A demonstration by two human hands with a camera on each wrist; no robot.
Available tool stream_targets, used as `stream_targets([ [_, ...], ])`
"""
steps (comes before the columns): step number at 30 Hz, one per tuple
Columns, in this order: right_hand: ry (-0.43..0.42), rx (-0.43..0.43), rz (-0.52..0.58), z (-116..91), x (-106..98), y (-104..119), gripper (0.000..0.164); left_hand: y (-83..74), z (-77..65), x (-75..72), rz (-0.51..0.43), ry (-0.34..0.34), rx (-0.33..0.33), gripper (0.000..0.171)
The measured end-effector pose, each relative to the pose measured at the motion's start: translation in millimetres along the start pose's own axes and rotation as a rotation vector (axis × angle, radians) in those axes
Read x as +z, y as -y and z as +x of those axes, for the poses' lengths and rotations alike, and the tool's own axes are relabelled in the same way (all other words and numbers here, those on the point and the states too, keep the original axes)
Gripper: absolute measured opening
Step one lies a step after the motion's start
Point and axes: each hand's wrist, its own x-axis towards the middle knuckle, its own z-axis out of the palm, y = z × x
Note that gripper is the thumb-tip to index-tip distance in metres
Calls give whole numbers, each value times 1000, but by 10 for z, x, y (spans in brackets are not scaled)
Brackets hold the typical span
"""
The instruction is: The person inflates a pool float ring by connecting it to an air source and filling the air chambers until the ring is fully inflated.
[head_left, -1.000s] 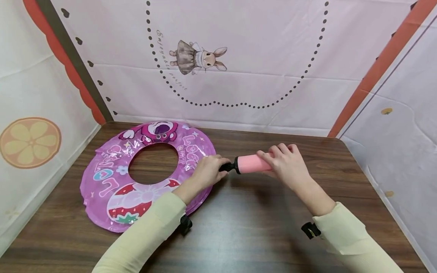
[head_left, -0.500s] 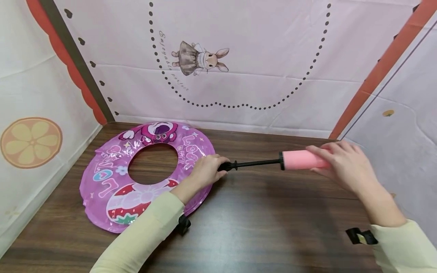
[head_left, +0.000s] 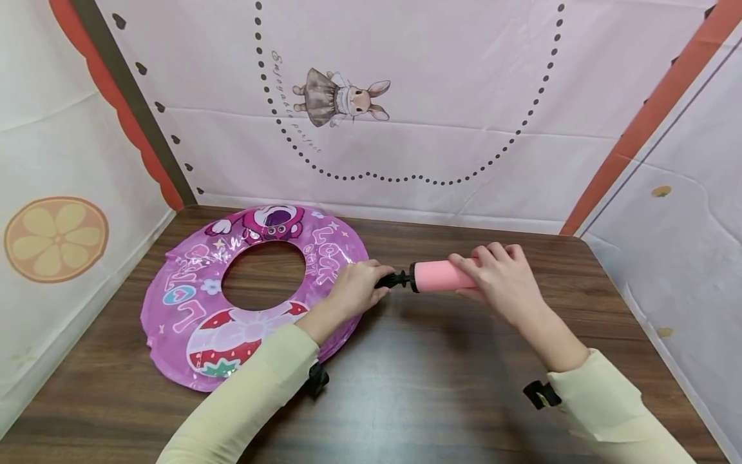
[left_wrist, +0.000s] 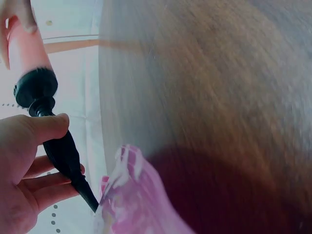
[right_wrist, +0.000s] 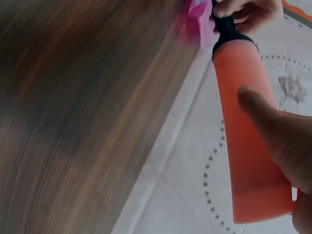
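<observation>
A hand pump with a pink barrel [head_left: 442,276] and a black handle end [left_wrist: 63,153] lies level between my hands, above the table. My left hand [head_left: 357,288] grips the black end, thumb on one side and fingers on the other. Round the pink barrel curls my right hand [head_left: 500,278], its thumb [right_wrist: 258,107] along the side. A purple printed swim ring [head_left: 174,258], partly puffed and wrinkled at its left edge, lies flat under my left forearm. In the left wrist view the pump's black tapered tip [left_wrist: 87,196] meets the ring's purple vinyl [left_wrist: 134,195].
The dark wood table [head_left: 417,399] runs to a pale pink cloth backdrop [head_left: 452,96] with a rabbit print behind it. White cloth walls [head_left: 52,148] stand at the left and right sides. A black strap device [head_left: 542,394] sits at my right cuff.
My right hand pulled the pink barrel out to the right, baring a black rod, then pushed it back left near the handle end. My left hand and the ring stayed about in place.
</observation>
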Motion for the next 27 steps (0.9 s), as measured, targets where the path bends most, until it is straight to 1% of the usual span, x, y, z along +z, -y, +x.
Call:
stream_targets([
  [3, -10, -3, -8, 43, 62, 67, 57, 9, 3, 6, 1, -3, 4, 34],
  [5, -6, -5, -1, 45, 80, 74, 57, 15, 6, 7, 4, -1, 2, 34],
  [9, 33, 8, 31, -18, 55, -10, 58, 23, 13, 0, 7, 21, -27, 34],
  [13, 74, 32, 66, -157, -25, -185, 60, 19, 23, -13, 1, 64, -65, 35],
  [16, 90, 49, 76, -284, -125, -359, 56, 17, 33, -13, 7, 87, -67, 36],
  [20, 116, 101, 91, -448, -307, -625, 57, 27, 35, -3, 25, 80, -61, 36],
  [22, 124, 120, 93, -487, -361, -702, 60, 35, 28, 4, 38, 68, -66, 36],
  [24, 116, 115, 91, -470, -341, -693, 59, 38, 19, 14, 48, 59, -62, 35],
  [27, 86, 76, 86, -335, -202, -516, 54, 31, 13, 30, 41, 42, -38, 34],
])
